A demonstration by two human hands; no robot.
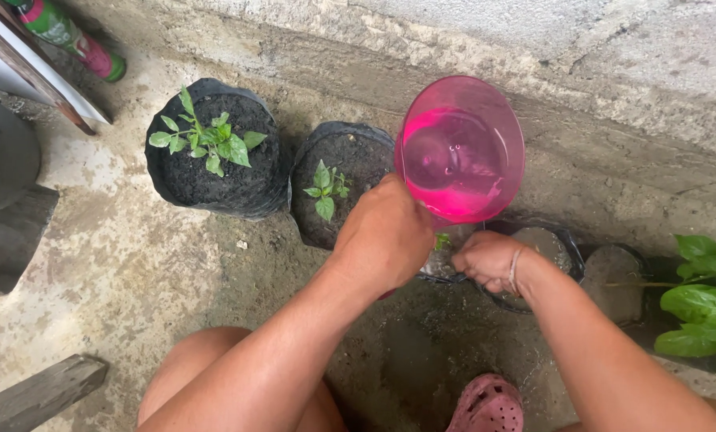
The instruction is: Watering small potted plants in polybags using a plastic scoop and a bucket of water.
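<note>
I am looking down at rough, damp concrete ground running up to a grey concrete wall. My left hand is clenched on the handle of a translucent pink dipper, tilted, with water pooled in its lower side. The dipper hangs above a small black grow bag just right of the middle seedling bag. My right hand is closed on that small bag's rim, touching it. Left of the middle bag stands a fuller black bag of soil with a leafy seedling. Far up-left of it lies a green and pink cylindrical can, its label unreadable. Below the dipper sits a pink clog.
</note>
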